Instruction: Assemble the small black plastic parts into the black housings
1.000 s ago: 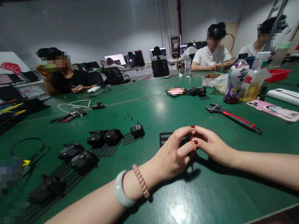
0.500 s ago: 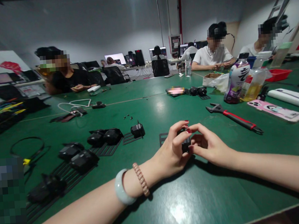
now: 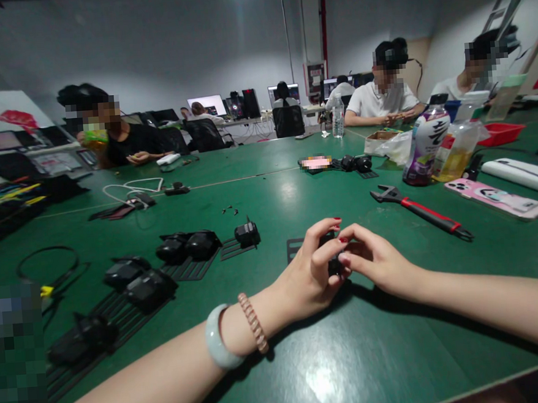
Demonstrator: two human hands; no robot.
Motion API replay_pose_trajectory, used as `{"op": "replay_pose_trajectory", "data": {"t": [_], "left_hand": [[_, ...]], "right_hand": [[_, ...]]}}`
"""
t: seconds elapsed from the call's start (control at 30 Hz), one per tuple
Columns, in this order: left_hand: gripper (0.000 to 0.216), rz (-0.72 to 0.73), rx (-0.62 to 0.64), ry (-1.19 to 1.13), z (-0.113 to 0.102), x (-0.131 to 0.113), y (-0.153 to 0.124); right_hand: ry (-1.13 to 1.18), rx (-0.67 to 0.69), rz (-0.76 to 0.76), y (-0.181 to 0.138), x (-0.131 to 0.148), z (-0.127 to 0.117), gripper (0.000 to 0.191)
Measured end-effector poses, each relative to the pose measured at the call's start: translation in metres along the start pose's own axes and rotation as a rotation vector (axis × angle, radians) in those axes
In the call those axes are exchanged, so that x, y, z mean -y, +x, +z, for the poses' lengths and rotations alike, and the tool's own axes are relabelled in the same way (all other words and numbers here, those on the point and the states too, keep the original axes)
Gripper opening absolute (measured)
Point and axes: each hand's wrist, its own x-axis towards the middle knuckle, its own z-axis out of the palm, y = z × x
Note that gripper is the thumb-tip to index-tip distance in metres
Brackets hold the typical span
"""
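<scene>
At centre frame, the left hand (image 3: 308, 275) and right hand (image 3: 372, 259) meet, fingertips pinching a small black part (image 3: 332, 260) just above the green worktop (image 3: 353, 355). Best handled with steady fingertip pressure and wrists braced low. A wrench (image 3: 419, 212) lies to the right.

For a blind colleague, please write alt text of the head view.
Left hand and right hand together pinch a small black part above a green table. Similar black parts lie left, an adjustable wrench right.
</scene>
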Motion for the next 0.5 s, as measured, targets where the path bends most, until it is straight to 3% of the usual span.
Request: {"op": "replay_pose_trajectory", "data": {"t": [0.5], "left_hand": [[0.063,0.023,-0.012,0.037,0.001,0.0002,-0.0002]], "right_hand": [[0.034,0.013,0.044,0.0009,-0.0016,-0.0009,0.025]]}}
